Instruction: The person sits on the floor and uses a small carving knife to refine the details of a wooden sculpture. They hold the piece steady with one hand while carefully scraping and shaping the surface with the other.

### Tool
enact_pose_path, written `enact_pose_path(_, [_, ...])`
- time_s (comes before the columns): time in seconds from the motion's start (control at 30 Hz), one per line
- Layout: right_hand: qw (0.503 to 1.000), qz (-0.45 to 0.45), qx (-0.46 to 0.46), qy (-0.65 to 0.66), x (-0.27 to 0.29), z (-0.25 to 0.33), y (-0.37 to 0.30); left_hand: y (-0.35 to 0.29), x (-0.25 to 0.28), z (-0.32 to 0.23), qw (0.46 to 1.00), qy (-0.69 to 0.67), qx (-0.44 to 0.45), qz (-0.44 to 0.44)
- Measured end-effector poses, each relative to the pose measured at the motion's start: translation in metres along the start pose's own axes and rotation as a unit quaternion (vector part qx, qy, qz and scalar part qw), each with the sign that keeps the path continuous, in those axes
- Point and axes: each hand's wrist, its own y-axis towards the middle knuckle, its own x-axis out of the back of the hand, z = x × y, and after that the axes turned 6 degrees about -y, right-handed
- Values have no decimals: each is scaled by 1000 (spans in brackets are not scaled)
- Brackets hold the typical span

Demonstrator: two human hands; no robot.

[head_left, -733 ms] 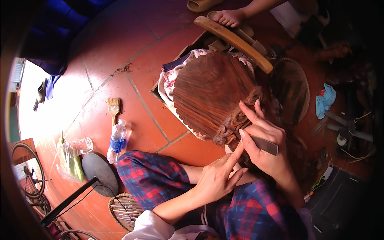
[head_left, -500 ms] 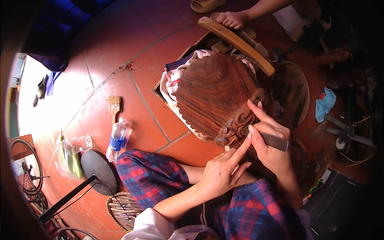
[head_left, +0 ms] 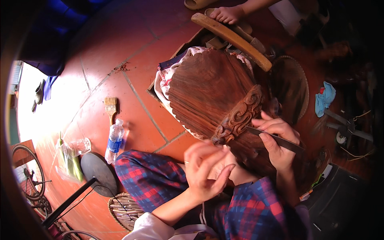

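A round dark-brown wooden piece [head_left: 208, 86] with a scalloped edge lies before me, a carved band of scrolls [head_left: 240, 114] across its near right side. My right hand [head_left: 280, 138] grips a flat, dark metal blade [head_left: 278, 141] between thumb and fingers. Its tip points left at the lower edge of the carving; whether it touches the wood I cannot tell. My left hand [head_left: 208, 170] is raised just below the carving, blurred, with its fingers loosely bent and the thumb apart. Nothing shows in it. White cloth [head_left: 163, 86] pokes out from under the wood.
A curved wooden bar [head_left: 234, 38] lies beyond the piece, beside another person's foot [head_left: 228, 15]. On the tiled floor at left are a brush [head_left: 111, 107], a water bottle [head_left: 115, 140] and a round black stand base [head_left: 99, 174]. A blue cloth [head_left: 325, 99] lies at right.
My left hand has lifted off the blade's tip area and drawn back toward me. The right hand has shifted slightly right with the blade, uncovering more of the carving.
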Motion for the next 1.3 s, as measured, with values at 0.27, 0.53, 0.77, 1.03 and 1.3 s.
enact_pose_path(0.27, [970, -23, -165, 175, 68, -36, 3, 28, -31, 16, 985, 148, 72, -56])
enact_pose_path(0.53, [845, -12, -529, -81, 190, -250, -52, 15, -61, 45, 972, 224, 2, -66])
enact_pose_path(0.77, [757, 92, -509, -400, 156, -286, -51, 17, -58, 48, 961, 268, -12, -72])
enact_pose_path(1.03, [801, 173, -534, -208, 134, -362, -47, 18, -56, 54, 963, 262, -6, -63])
enact_pose_path(1.3, [838, -72, -524, 132, 169, -305, -42, 16, -46, 37, 978, 188, 48, -75])
